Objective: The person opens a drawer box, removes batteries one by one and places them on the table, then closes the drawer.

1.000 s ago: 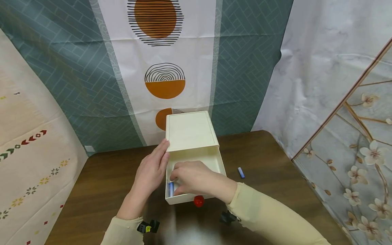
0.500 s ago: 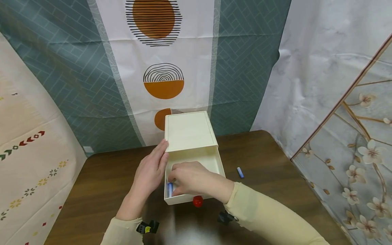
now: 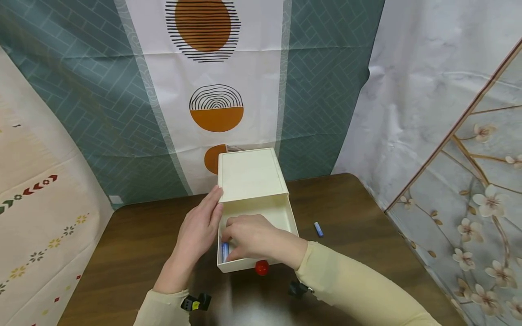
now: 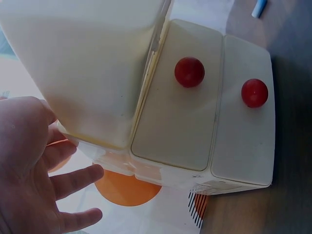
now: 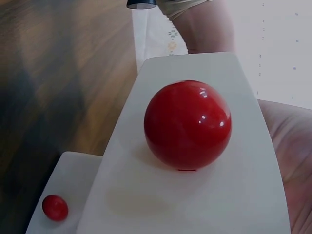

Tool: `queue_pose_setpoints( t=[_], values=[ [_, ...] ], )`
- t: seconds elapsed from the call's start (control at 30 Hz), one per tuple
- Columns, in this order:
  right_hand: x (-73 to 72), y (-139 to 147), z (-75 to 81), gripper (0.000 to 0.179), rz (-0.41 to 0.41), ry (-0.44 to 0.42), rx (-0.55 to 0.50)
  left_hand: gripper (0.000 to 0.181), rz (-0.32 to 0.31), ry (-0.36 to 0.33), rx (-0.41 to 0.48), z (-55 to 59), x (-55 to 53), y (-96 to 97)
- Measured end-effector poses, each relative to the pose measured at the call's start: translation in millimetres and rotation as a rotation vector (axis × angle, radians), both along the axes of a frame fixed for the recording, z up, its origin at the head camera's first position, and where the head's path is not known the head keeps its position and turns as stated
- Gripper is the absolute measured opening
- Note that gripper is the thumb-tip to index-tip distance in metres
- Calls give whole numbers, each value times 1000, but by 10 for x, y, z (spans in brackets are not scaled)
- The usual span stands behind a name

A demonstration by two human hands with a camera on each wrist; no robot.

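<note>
A small white drawer cabinet (image 3: pixel 253 174) stands on the table with its top drawer (image 3: pixel 281 213) pulled out. My left hand (image 3: pixel 200 228) rests along the cabinet's left side, fingers extended; the left wrist view shows them spread. Inside the drawer is my right hand (image 3: pixel 254 235), its fingers bent downward at the left wall. Between its fingertips and thumb a blue cylinder (image 3: pixel 225 251), battery-like, shows in part. Whether the fingers pinch it or only touch it is hidden. A red round knob (image 5: pixel 187 124) sits on the open drawer's front.
Another blue cylinder (image 3: pixel 318 229) lies on the brown wooden table (image 3: pixel 346 253), right of the cabinet. Two lower drawers, with red knobs (image 4: pixel 189 72), are closed. Patterned cloths (image 3: pixel 326 90) hang behind and at both sides.
The head view has shifted slightly, moving everything a little left in the picture. My right thumb is slightly closer to the blue cylinder in the drawer; the left hand stays on the cabinet.
</note>
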State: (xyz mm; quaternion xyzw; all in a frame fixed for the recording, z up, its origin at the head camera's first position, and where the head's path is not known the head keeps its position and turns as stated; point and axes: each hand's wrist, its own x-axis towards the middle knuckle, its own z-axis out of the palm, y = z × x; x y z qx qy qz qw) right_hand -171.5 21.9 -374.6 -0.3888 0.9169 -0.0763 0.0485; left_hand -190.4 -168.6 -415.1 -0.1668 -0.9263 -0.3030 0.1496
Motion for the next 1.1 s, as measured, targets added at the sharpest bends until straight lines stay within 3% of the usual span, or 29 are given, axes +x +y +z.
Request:
queue_pose_setpoints(
  t=[0.77,1.1],
  values=[
    [-31,-32,-73,28,-55,10,-34,52,-2,-20,0,0,-8,-18],
    [-13,-31,-62,39,-33,33,-5,52,-6,-17,7,1,-11,-18]
  ],
)
